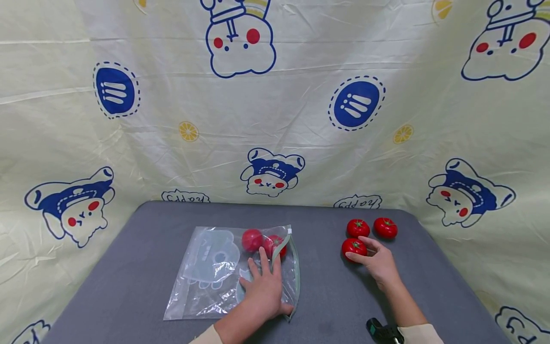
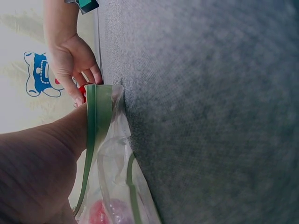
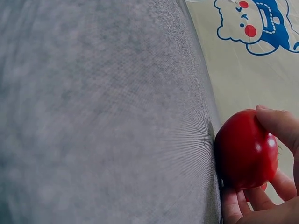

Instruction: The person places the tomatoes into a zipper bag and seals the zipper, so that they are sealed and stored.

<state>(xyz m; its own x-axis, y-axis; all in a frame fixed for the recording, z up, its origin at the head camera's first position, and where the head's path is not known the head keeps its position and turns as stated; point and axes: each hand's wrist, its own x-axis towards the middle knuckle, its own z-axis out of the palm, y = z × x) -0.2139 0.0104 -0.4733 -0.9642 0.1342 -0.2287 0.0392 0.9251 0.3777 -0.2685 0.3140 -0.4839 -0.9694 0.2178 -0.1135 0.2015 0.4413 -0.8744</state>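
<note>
A clear zip bag (image 1: 215, 306) with a pale printed figure lies on the grey table, its green-edged mouth (image 2: 93, 121) facing right. Two tomatoes show in its far right part: one tomato (image 1: 252, 240) deeper in, the other tomato (image 1: 270, 246) near the mouth. On the bag, beside the mouth, rests my left hand (image 1: 264, 289) with fingers spread and fairly straight. My right hand (image 1: 382, 263) grips a red tomato (image 3: 245, 149) between thumb and fingers, at the table surface to the right of the bag. Whether it is lifted I cannot tell.
Just beyond the gripped tomato sit two more, a left tomato (image 1: 358, 228) and a right tomato (image 1: 385, 228). A dark device (image 1: 382, 330) is at my right wrist. Behind the table (image 1: 116, 291) hangs a cream printed cloth (image 1: 301, 138).
</note>
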